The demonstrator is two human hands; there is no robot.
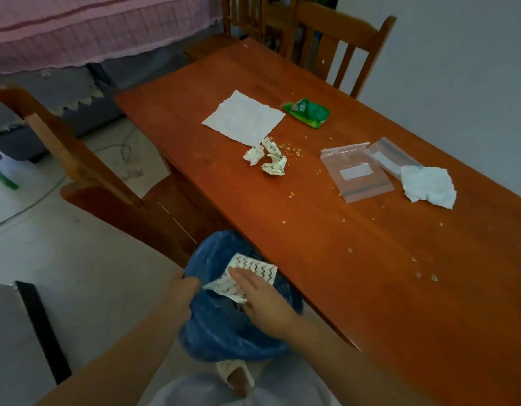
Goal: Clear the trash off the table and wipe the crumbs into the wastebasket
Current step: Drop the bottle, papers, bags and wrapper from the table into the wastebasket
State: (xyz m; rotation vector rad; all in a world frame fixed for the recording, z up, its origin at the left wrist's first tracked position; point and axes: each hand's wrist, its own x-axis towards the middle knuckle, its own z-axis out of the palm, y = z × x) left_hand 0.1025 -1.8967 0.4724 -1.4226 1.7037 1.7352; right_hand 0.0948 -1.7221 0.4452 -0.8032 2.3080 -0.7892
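A wastebasket with a blue liner (224, 341) stands beside the near left edge of the wooden table (370, 273). My left hand (181, 293) grips the liner's rim. My right hand (263, 303) hovers over the basket's mouth, its fingers stretched flat on a white paper with black zigzag marks (247, 273). On the table lie a flat white napkin (243, 118), two crumpled paper scraps (266, 158), a green wrapper (307, 112), two clear zip bags (356, 171) and a crumpled white tissue (427, 186). Yellow crumbs (350, 249) are scattered over the tabletop.
A wooden chair (86, 177) stands left of the table, close to the wastebasket. Two more chairs (335, 42) sit at the far end. A pink cloth-covered piece of furniture (77, 30) and a cable on the floor (118, 148) lie to the left.
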